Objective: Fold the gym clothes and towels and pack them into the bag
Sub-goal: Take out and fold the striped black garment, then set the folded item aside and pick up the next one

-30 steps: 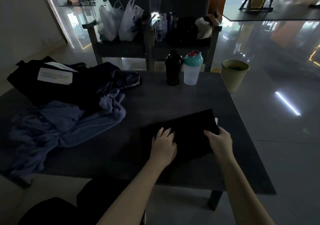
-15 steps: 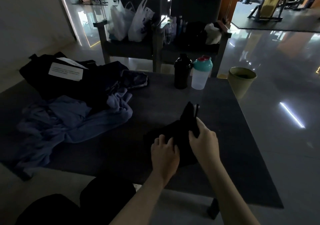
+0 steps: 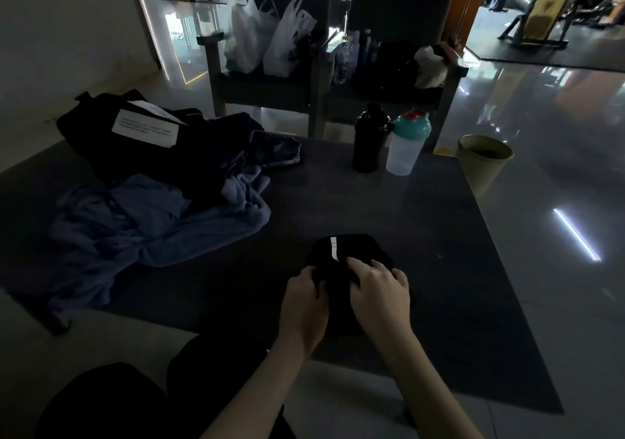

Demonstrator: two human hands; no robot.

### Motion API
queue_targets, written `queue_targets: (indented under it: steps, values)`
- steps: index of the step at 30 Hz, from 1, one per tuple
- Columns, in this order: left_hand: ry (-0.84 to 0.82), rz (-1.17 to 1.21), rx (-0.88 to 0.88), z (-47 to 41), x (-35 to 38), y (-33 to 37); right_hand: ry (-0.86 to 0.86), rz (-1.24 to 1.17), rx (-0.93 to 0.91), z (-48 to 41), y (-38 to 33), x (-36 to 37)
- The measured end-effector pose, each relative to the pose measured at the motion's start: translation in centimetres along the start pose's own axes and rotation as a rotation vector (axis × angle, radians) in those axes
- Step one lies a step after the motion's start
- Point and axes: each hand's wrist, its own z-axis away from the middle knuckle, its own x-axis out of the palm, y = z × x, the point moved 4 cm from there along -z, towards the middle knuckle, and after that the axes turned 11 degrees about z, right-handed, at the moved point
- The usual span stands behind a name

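A black garment (image 3: 351, 252), folded into a small bundle with a white tag on top, lies on the dark table (image 3: 439, 235) near its front edge. My left hand (image 3: 304, 306) grips the bundle's left edge, fingers curled into the cloth. My right hand (image 3: 380, 290) rests flat on top of it, fingers spread. A crumpled blue towel (image 3: 152, 225) lies at the table's left. Behind it sits a black bag (image 3: 101, 134) with a white label, and dark clothes (image 3: 270, 147) are heaped against it.
A black shaker bottle (image 3: 370, 141) and a clear one with a teal lid (image 3: 407, 149) stand at the table's far edge. A green bin (image 3: 483, 161) is on the floor to the right. Two chairs (image 3: 270, 90) behind hold plastic bags and bottles.
My right hand lifted the garment's right side and folded it over to the left. The cloth is now a smaller bundle, and both hands sit on it.
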Motion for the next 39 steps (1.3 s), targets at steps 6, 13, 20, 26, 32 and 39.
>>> queue_targets:
  steps: [6,13,20,26,32,39]
  values:
    - [0.016,0.256,-0.192,-1.0,-2.2,-0.6,-0.059,0.17,-0.047,0.7,-1.1,2.9]
    - [-0.19,0.089,-0.044,-4.2,-2.2,-1.0,-0.105,0.291,-0.299,0.9,-0.6,4.0]
    - [-0.219,-0.296,-0.095,-5.0,-1.1,1.1,-0.21,0.309,-0.447,-0.5,1.2,3.4]
    - [-0.282,-0.157,-0.4,-5.2,-1.1,2.4,-0.208,0.286,-0.452,-0.8,2.0,3.2]
    - [-0.21,0.305,-0.606,-4.8,-0.4,2.7,-0.234,0.232,-0.444,-0.9,2.3,2.6]
    - [-0.14,0.582,-0.68,-4.0,-0.8,3.5,-0.114,0.357,-0.23,0.8,0.8,1.7]
